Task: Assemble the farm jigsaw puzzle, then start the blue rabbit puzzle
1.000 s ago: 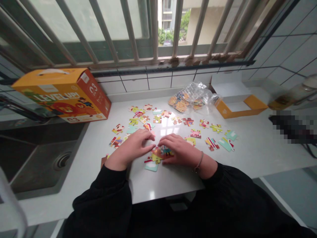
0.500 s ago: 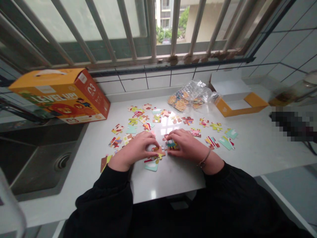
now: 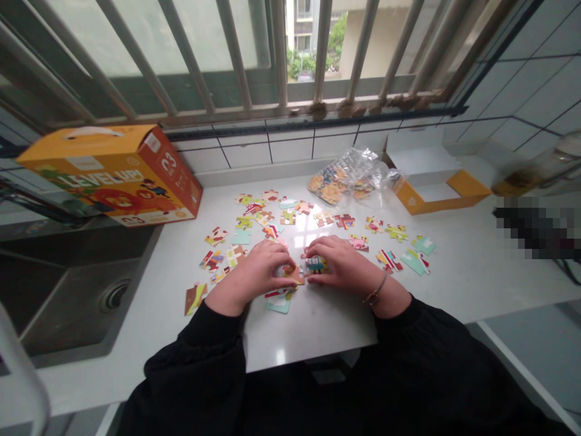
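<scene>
My left hand [image 3: 267, 271] grips an orange-brown puzzle piece [image 3: 297, 276] between thumb and fingers, low over the counter. Facing it, my right hand [image 3: 333, 261] has its thumb and fingers around a puzzle piece with a teal and yellow picture [image 3: 316, 264]. The two pieces lie edge to edge or nearly so; whether they interlock I cannot tell. A light-blue puzzle piece [image 3: 278, 304] lies just below my left fingers. Several loose puzzle pieces are spread beyond both hands, among them a pink one [image 3: 358, 243] and a red-striped one [image 3: 389, 260].
An orange cardboard box [image 3: 113, 175] stands at the back left beside a sink [image 3: 122, 303]. Along the back, a clear plastic bag [image 3: 349, 175] of puzzle pieces sits next to an opened orange-and-white box [image 3: 442, 192]. A barred window [image 3: 281, 60] is behind the counter [image 3: 454, 290].
My left hand has shifted slightly right, bringing the orange-brown piece closer to the piece in my right hand. My right hand has barely moved.
</scene>
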### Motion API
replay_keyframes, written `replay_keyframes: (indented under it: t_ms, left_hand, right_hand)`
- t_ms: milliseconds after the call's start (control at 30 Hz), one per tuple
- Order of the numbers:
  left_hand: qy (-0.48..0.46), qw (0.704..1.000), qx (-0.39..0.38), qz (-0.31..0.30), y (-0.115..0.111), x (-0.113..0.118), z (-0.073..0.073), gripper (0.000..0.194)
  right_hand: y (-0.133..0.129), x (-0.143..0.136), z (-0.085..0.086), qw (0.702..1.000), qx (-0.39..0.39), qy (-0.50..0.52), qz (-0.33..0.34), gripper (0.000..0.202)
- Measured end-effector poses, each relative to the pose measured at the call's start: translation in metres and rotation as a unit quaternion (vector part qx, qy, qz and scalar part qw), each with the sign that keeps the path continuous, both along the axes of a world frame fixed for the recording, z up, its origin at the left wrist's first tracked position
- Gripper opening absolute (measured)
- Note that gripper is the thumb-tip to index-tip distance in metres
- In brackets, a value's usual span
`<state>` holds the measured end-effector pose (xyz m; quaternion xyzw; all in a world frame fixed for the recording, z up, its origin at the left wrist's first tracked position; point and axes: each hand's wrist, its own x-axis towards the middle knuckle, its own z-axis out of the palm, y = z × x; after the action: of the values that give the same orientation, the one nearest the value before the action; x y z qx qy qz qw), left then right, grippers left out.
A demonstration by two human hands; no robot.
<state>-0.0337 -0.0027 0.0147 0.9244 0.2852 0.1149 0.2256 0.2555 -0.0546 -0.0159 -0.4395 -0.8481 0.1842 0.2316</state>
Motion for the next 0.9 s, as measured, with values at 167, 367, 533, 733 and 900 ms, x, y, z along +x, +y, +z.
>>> replay_keyframes:
  t_ms: [167, 367, 533, 733, 900]
  left_hand:
    - [0.021, 1.000, -0.010, 0.014, 0.0013, -0.0012, -0.0033, 0.045]
    - [0.017, 0.999, -0.032, 0.031, 0.0002, -0.0014, -0.0035, 0.047]
    - [0.001, 1.000, -0.017, 0.025, -0.0029, 0.0035, -0.0035, 0.046]
    - [0.006, 1.000, 0.004, 0.018, -0.0030, 0.0081, -0.0065, 0.043]
    - [0.007, 1.000, -0.001, 0.024, -0.0047, 0.0077, -0.0019, 0.043]
  right_hand:
    - [-0.0002, 0.0007, -0.0004, 1.000, -0.009, -0.009, 0.005, 0.051]
    - [0.0005, 0.0011, -0.0006, 1.000, -0.007, -0.013, 0.008, 0.051]
    - [-0.0004, 0.0000, 0.0005, 1.000, -0.010, -0.016, -0.003, 0.057]
    - [-0.0006, 0.0004, 0.0012, 1.000, 0.001, -0.005, 0.004, 0.056]
    - [0.0004, -0.0002, -0.0002, 0.999, 0.019, -0.002, 0.028, 0.027]
